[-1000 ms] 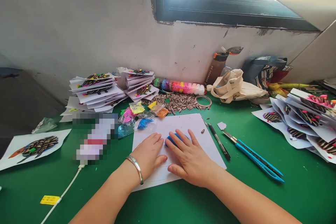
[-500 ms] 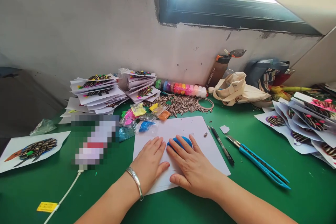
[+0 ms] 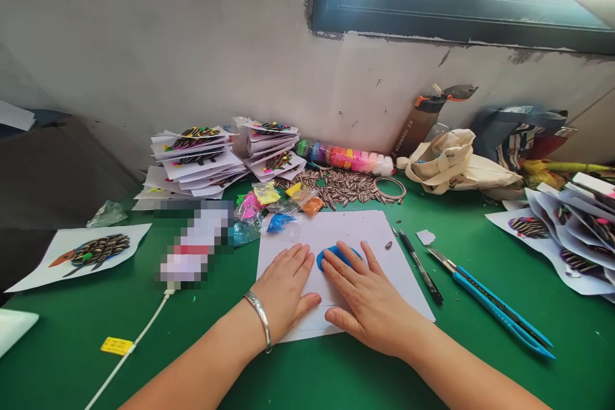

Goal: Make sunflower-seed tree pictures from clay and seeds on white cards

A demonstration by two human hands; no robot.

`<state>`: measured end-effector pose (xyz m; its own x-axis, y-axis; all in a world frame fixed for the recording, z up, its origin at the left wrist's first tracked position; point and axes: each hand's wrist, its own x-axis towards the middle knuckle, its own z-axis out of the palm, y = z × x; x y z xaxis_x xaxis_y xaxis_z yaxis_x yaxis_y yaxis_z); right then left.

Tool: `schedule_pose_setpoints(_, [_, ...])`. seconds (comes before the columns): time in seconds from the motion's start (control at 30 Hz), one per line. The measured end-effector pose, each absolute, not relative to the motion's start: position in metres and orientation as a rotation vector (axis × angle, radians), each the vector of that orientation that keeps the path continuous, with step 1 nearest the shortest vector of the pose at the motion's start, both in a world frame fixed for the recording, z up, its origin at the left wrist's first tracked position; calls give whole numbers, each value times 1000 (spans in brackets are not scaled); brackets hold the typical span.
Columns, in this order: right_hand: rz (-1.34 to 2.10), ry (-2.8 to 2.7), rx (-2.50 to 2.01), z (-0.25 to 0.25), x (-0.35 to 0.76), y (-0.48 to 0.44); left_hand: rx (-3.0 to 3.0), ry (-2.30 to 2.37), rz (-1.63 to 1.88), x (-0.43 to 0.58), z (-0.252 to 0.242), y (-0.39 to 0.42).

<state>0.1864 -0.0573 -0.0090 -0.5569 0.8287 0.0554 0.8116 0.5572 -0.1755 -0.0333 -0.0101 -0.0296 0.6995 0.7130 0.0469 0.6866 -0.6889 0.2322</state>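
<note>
A flat blue clay piece [image 3: 325, 261] lies on white paper [image 3: 346, 229] in the middle of the green table. My right hand [image 3: 360, 298] rests over it, fingers stretched out, their tips on the clay and partly covering it. To the left, my left hand [image 3: 286, 288], with a silver bangle at the wrist, lies spread on the paper, apart from the clay. Small bags of coloured clay, one of them blue [image 3: 280, 223], touch or sit near the paper's upper left corner. A dark seed [image 3: 389, 245] lies near its right edge.
Right of the paper are a black pen [image 3: 421, 268], a utility knife [image 3: 446, 261] and blue tweezers [image 3: 509, 320]. Striped seeds [image 3: 343, 187], a clay tube row [image 3: 350, 159] and a cloth bag [image 3: 444, 163] are behind. Stacked seed pictures [image 3: 199, 163] stand back left, others [image 3: 571, 230] at right.
The view has shifted, so the table's things appear farther right. My right fingers have slid slightly down over the blue clay, showing more of its upper part.
</note>
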Motion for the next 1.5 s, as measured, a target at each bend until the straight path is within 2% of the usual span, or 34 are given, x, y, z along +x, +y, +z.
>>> schedule_pose_setpoints(0.5, [242, -2662, -1487, -10, 177, -54, 2595, 1144, 14, -26, 0, -11])
schedule_pose_setpoints(1.2, [274, -2693, -1436, -10, 178, -55, 2606, 1121, 57, -28, -1, -11])
schedule_pose_setpoints(1.5, [157, -2679, -1447, -9, 193, -62, 2674, 1126, 192, -32, -22, -8])
